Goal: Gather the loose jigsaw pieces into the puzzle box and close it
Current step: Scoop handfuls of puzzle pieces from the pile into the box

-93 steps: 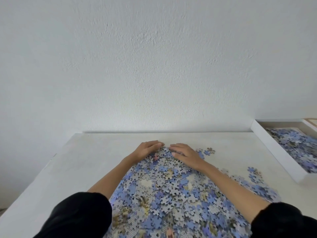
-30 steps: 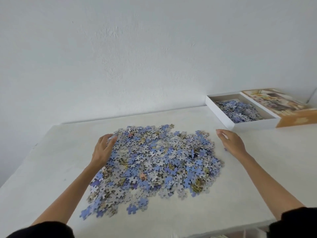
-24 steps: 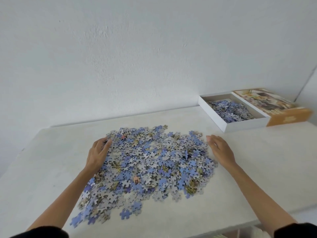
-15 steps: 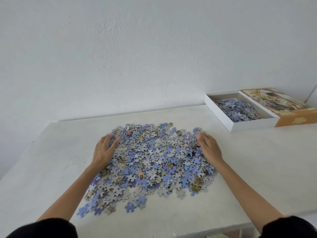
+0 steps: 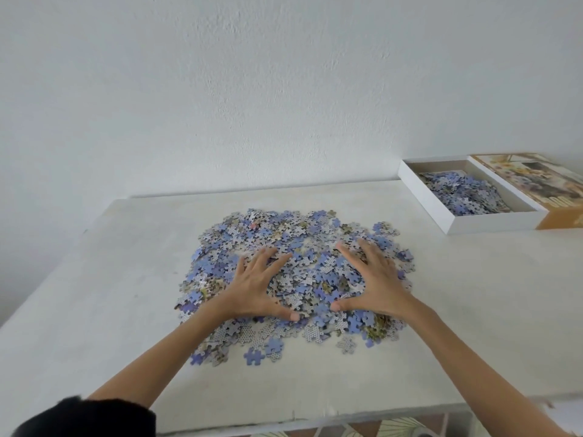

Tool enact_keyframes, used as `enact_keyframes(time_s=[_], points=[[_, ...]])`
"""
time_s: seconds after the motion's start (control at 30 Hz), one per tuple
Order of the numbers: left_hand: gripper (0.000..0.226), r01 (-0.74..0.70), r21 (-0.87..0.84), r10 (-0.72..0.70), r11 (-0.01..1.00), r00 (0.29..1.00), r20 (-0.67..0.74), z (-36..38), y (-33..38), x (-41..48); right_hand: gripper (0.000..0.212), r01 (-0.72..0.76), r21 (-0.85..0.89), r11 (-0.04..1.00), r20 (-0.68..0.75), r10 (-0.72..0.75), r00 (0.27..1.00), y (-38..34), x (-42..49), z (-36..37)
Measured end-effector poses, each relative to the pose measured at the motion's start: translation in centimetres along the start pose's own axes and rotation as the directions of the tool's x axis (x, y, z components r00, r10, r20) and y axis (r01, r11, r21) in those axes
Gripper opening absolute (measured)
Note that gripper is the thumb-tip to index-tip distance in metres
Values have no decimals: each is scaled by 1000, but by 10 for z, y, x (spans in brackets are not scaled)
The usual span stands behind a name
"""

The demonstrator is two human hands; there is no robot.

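Note:
A wide heap of loose blue and grey jigsaw pieces [image 5: 293,234] lies in the middle of the white table [image 5: 94,294]. My left hand [image 5: 257,287] lies flat on the heap's near left part with fingers spread. My right hand [image 5: 373,279] lies flat on the near right part, fingers spread, thumb pointing toward the left hand. Neither hand grips any piece. The open white puzzle box [image 5: 422,197] stands at the far right of the table, with several pieces inside. Its printed lid [image 5: 536,181] lies right beside it.
A white wall runs along the back of the table. A few stray pieces [image 5: 254,356] lie at the heap's near edge. The table's front edge is close below my forearms, and patterned floor shows under it.
Both hands have left the outer left and right edges of the heap and moved inward onto its top, where they now lie flat with spread fingers. The heap is narrower than before.

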State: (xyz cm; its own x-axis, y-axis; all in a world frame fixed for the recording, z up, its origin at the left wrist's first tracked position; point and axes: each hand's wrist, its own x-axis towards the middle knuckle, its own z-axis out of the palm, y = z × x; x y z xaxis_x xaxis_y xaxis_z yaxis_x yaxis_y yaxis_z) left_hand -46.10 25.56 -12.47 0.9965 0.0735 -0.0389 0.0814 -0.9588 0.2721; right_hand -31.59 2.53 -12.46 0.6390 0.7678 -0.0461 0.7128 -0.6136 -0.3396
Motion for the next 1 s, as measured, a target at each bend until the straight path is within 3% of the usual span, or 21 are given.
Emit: enact_keyframes(time_s=[0.37, 0.5, 0.6, 0.67, 0.83, 0.93, 1.0], points=[[126, -2, 8, 4, 1000, 985, -171, -7, -10, 32, 117, 66, -110, 992, -33, -70, 997, -8, 47, -5], [103, -76, -67, 63, 995, 981, -182, -7, -11, 35, 96, 123, 48, 991, -82, -119, 990, -3, 53, -16], [87, -124, -73, 107, 990, 974, -201, -2, -10, 36, 57, 173, 166, 971, -130, -152, 980, -5, 54, -17], [78, -146, -101, 121, 984, 967, -222, -2, -9, 37, 42, 202, 206, 958, -150, -173, 973, -7, 56, -16], [54, -173, -225, 98, 959, 946, -310, -7, -3, 34, 33, 175, 335, 926, -225, -101, 969, -8, 60, -16], [31, -159, -359, 52, 920, 955, -291, -9, -2, 32, 28, 207, 411, 888, -266, -101, 959, -9, 61, -19], [32, -157, -440, 24, 884, 956, -294, -12, -2, 33, 27, 250, 425, 870, -297, -126, 946, -10, 63, -25]])
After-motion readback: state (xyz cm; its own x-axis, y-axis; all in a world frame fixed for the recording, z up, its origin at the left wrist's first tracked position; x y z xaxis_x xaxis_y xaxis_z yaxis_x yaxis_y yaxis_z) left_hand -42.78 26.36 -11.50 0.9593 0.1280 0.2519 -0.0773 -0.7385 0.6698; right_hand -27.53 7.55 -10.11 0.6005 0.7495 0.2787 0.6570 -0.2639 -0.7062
